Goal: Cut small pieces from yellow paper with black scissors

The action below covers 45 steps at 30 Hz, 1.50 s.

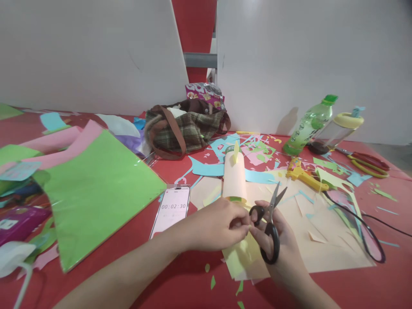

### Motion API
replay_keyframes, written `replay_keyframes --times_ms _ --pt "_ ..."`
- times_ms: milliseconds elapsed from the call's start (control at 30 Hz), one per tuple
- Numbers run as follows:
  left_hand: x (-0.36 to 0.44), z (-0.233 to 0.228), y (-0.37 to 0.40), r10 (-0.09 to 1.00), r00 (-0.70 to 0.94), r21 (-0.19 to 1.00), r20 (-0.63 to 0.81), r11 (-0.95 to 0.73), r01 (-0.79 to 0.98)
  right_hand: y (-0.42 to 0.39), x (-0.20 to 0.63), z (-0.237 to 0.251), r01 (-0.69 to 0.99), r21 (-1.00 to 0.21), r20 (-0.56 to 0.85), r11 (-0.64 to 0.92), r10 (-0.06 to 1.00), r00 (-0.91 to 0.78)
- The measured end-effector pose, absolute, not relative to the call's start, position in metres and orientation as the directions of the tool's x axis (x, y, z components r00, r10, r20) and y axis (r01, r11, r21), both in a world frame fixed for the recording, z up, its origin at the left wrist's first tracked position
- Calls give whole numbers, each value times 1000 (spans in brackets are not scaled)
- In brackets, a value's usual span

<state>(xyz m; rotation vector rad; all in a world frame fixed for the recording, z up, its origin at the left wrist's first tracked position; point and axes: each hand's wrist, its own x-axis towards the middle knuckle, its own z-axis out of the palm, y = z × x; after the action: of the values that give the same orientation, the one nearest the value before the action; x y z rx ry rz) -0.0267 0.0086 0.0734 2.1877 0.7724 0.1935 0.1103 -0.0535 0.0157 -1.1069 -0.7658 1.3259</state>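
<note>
Right hand (283,244) grip closed through black scissors (268,221), blades open, left hand (222,225) pinching yellow paper (241,259) low on red surface (180,274) — phone (170,208) beside it reads 00:02:30, snack-bag print unreadable.

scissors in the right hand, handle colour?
Black handles on the scissors, held in the right hand; clearest in the head view.

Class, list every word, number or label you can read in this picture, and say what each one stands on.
"00:02:30": on the screen of the phone lying on the red table.
Snack bag behind the plaid bag: large print, too blurred to read.
Green bottle: label too small to read.
Black scissors: no text visible.
</note>
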Motion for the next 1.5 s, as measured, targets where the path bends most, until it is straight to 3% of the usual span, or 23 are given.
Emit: replay_keyframes --times_ms 233,400,633,1100,1500 --pt "-32 77 13 622 772 767 -127 -432 474 -55 109 17 -346 -926 -197 -149 974 110" --pt "-37 82 18 736 673 813 -75 -346 469 -56 108 19 -354 -919 -176 -173 984 -25" --pt "-39 89 19 769 638 845 -43 -313 434 -57 106 20 -350 -913 -159 -210 973 -169" --pt "-36 84 16 750 657 864 -81 -276 421 -58 107 21 -368 -895 -199 -252 964 -176" --pt "-26 75 7 827 559 910 -57 -187 369 -58 108 22 -322 -921 -191 -218 975 -111"
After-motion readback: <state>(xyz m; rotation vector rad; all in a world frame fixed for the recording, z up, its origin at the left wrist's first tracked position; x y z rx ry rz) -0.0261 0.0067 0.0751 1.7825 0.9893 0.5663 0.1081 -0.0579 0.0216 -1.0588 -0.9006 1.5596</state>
